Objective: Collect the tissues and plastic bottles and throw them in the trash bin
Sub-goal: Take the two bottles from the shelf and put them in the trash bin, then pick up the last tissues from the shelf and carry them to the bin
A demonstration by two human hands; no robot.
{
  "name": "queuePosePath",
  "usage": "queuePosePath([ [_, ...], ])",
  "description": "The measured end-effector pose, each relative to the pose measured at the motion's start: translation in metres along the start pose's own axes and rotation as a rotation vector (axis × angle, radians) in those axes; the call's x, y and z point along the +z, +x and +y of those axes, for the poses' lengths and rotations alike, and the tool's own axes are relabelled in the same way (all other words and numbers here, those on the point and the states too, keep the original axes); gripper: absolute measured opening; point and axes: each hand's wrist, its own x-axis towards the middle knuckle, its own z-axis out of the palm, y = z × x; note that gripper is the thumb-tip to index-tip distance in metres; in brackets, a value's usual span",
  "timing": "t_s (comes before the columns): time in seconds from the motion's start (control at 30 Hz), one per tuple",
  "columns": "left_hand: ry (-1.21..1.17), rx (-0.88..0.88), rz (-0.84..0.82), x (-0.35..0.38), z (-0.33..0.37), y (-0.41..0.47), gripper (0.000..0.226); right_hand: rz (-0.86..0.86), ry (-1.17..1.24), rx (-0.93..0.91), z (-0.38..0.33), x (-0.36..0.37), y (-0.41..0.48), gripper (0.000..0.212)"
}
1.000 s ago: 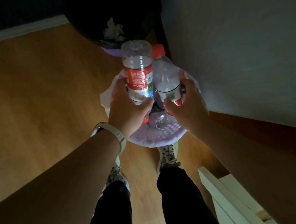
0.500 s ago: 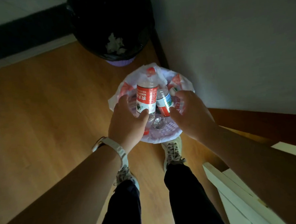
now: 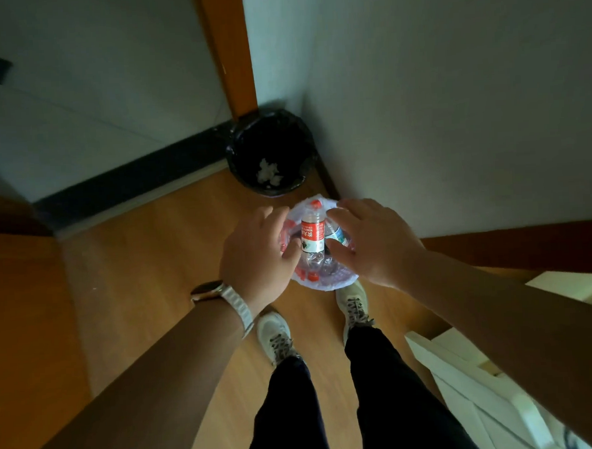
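A clear plastic bottle with a red label and red cap (image 3: 312,235) lies on top in a small bin lined with a white bag (image 3: 325,283) on the floor by my feet. A second bottle with a blue-white label (image 3: 336,235) lies beside it, over other bottles. My left hand (image 3: 255,257) hovers at the bin's left side, my right hand (image 3: 374,240) at its right, both with fingers spread and holding nothing. Farther back in the corner stands a black-lined trash bin (image 3: 272,150) with crumpled white tissues (image 3: 268,176) inside.
Grey walls meet in the corner behind the black bin, with a wooden door frame (image 3: 227,52) above it. White furniture (image 3: 484,379) stands at the lower right. My two shoes (image 3: 276,335) stand on the wooden floor just before the small bin.
Both hands held bottles above the small bin, lowered them into it and let go. The view has risen and pulled back, showing more of the walls.
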Motion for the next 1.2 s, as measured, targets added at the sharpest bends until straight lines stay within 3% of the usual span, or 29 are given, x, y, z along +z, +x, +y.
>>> queuePosePath([
  [0.1,0.052,0.041,0.077,-0.051,0.014,-0.022,0.050,0.020,-0.028,-0.030,-0.028,-0.050,-0.014,0.065],
  [0.3,0.205,0.015,0.125,-0.123,0.032,-0.078,0.052,0.057,-0.077,-0.181,-0.059,-0.128,-0.039,0.061],
  [0.83,0.410,-0.465,0.318,-0.176,0.165,-0.213,0.051,0.054,-0.153,-0.675,-0.078,-0.225,-0.096,0.052],
  [1.2,0.416,-0.832,0.563,-0.169,0.220,-0.379,0.048,-0.037,-0.212,-1.161,-0.187,-0.238,-0.178,0.057],
])
